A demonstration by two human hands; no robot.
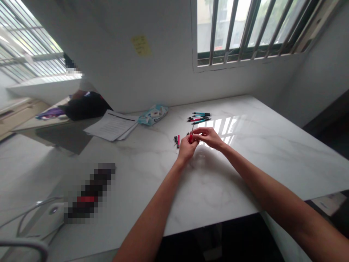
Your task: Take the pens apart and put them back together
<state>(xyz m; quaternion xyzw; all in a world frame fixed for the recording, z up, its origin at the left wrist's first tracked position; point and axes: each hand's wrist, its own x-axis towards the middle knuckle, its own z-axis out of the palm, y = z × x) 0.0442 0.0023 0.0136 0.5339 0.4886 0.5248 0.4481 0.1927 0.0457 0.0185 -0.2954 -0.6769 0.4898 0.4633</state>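
Both hands meet above the white marble table [245, 160], near its middle; the left hand [187, 148] is closed around a red pen [191, 137], gripping the barrel upright so that its thin tip points up and stays steady; the right hand [208, 136] pinches the upper end of the same pen between fingertips, a position that suits fine work on a small part. Just left of the hands lie loose pen parts [177, 140], one pink, one dark, kept within easy reach; beyond the hands a bundle of pens [199, 117] lies flat, well clear of the working area. Further left rest a stack of papers [113, 125] and a pack of wipes [152, 114].
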